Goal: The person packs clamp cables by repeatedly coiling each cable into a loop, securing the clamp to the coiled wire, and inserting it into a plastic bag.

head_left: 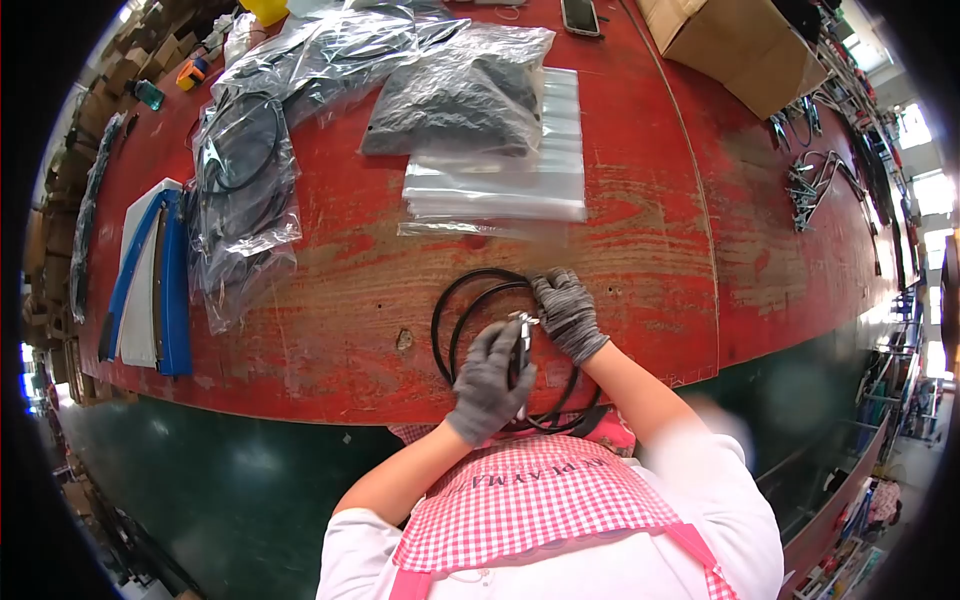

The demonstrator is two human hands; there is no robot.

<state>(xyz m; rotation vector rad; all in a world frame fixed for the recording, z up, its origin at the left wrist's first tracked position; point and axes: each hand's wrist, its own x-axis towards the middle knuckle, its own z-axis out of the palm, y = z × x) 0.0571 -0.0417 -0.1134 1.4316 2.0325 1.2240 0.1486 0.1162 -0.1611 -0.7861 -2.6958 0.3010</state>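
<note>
A black cable lies in loose loops at the table's front edge, some of it hanging against the checked apron. My left hand, in a grey knit glove, is closed around a black and silver metal fitting that looks like a clamp; its lower part is hidden by the fingers. At the upper right of the loops, my right hand, gloved alike, has its fingers wrapped around the cable. The silver tip of the fitting sits between the two hands.
Clear plastic bags lie beyond my hands, under a filled bag. Bagged cables and a blue and white file holder are to the left. Metal clamps, a cardboard box and a phone lie farther off.
</note>
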